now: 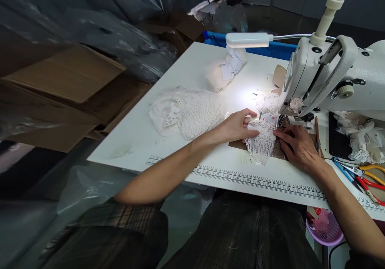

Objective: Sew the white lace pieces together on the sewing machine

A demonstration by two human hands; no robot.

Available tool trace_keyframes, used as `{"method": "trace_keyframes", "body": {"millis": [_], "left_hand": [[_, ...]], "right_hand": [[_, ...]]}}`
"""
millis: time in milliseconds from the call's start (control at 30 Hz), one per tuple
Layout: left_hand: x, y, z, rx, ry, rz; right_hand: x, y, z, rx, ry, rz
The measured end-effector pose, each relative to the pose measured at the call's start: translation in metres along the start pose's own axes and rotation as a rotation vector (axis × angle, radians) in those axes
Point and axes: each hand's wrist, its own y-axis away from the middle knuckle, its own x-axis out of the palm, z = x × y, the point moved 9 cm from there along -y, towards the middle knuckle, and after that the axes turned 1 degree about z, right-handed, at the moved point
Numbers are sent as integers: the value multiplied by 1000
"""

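A pointed piece of white lace [261,144] lies on the tabletop [126,148] between the person's two hands, its upper part beside the needle area of one white sewing machine [319,66]. The left hand [236,128] is at the lace's left edge: the thumb rests on the lace, the index finger is spread well apart from it and reaches along the upper part, and the other fingers are mostly hidden, so whether they pinch the cloth I cannot tell. The right hand [299,146] is at the right edge, fingers bent, the index fingertip touching the lace just below the presser area; whether it grips or only presses, I cannot tell. Two red dots show on the lace, near the needle.

Counted around them: one large heap of white lace [192,112] to the left, one cream and pale bundle [230,68] farther back, one white lamp [248,40] on a flexible neck, and one printed ruler scale [240,176] along the near edge. To the right lie one brown stick-like tool [317,136], one pile of pale trimmings [365,134], and three hand tools with blue [345,170], yellow [374,172] and red [365,187] handles. One purple basket [331,241] stands below the tabletop.
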Motion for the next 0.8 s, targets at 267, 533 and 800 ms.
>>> {"method": "trace_keyframes", "body": {"millis": [267, 533, 800], "left_hand": [[2, 4, -4, 47, -74, -6], [1, 1, -5, 167, -187, -43], [0, 3, -7, 156, -187, -25]], "right_hand": [[-11, 3, 4, -17, -153, 44], [-6, 7, 15, -81, -33, 115], [-8, 5, 19, -106, 2, 111]]}}
